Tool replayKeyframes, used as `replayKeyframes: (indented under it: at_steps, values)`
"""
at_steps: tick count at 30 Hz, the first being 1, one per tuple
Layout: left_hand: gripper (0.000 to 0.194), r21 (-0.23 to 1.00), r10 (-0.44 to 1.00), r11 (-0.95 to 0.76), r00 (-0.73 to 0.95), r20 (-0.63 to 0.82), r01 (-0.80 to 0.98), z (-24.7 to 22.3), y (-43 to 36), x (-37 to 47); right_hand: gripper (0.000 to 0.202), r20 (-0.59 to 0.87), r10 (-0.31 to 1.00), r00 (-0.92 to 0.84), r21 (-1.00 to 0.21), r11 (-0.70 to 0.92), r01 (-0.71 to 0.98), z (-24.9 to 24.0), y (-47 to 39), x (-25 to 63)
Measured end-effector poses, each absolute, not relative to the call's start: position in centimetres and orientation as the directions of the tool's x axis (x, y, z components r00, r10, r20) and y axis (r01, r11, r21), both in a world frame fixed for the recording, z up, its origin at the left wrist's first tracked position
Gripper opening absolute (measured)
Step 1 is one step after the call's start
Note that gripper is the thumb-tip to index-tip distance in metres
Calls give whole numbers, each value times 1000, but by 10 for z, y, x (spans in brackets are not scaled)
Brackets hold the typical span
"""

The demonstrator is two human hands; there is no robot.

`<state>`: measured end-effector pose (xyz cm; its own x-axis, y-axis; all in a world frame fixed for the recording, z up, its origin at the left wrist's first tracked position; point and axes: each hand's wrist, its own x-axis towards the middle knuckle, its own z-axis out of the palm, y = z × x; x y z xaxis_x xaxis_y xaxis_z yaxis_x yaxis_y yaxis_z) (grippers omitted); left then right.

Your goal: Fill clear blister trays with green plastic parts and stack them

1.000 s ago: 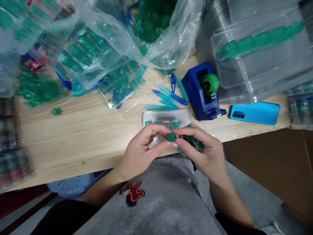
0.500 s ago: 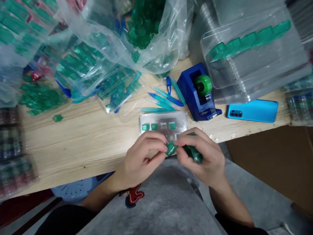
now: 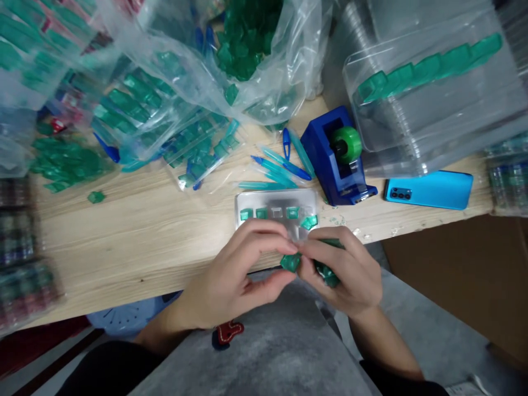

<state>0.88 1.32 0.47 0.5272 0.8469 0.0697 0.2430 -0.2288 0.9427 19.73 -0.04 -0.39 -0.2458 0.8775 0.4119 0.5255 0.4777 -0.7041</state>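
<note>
Just below the frame's centre, a green translucent piece [image 3: 290,263] lies between the fingertips; whether the left hand [image 3: 239,275] grips it is unclear. The right hand [image 3: 352,269] clutches more green pieces [image 3: 328,273] near the grey tray [image 3: 280,197].

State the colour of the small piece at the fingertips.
The small piece is translucent green, clearest in the head view.

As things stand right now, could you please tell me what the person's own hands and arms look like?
The left hand and right hand are bare, with no gloves visible. Black sleeves end along the forearms, beside a mottled grey garment bearing a red patch with pale stitching.
</note>
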Motion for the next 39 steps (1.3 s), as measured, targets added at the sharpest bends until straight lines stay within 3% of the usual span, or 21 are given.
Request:
replayKeyframes:
  at_steps: [5, 11, 14, 18, 24, 28, 32, 39]
  values:
    - [15, 820, 822, -399, 557, 120, 411, 14, 18, 11, 21, 403, 884, -235, -709, 464, 531, -5, 2, 194]
    - [15, 847, 805, -450, 540, 246, 284, 10, 25, 11, 15, 292, 923, -249, -826, 375, 422, -1, 6, 189]
    - [14, 927, 854, -320, 484, 192, 195, 4, 22, 11, 18, 220, 951, -217, -878, 290, 382, -1, 8, 187]
    - [7, 998, 922, -20, 387, -4, 57, -5, 16, 10, 16, 60, 976, -210, -953, 119, 280, -3, 10, 187]
    - [17, 881, 881, 393, 382, -280, -262, -15, 12, 12, 11, -163, 967, -194, -982, -141, 122, -2, 16, 184]
    - [24, 773, 851, 496, 400, -341, -396, -14, 14, 18, 10, -233, 947, -220, -973, -228, 47, -1, 19, 183]
    - [31, 704, 803, 574, 454, -386, -417, -8, 18, 21, 10, -246, 937, -247, -966, -259, -22, -1, 17, 179]
    - [24, 738, 811, 558, 435, -390, -378, -7, 12, 16, 8, -251, 956, -150, -968, -247, 49, 0, 21, 184]
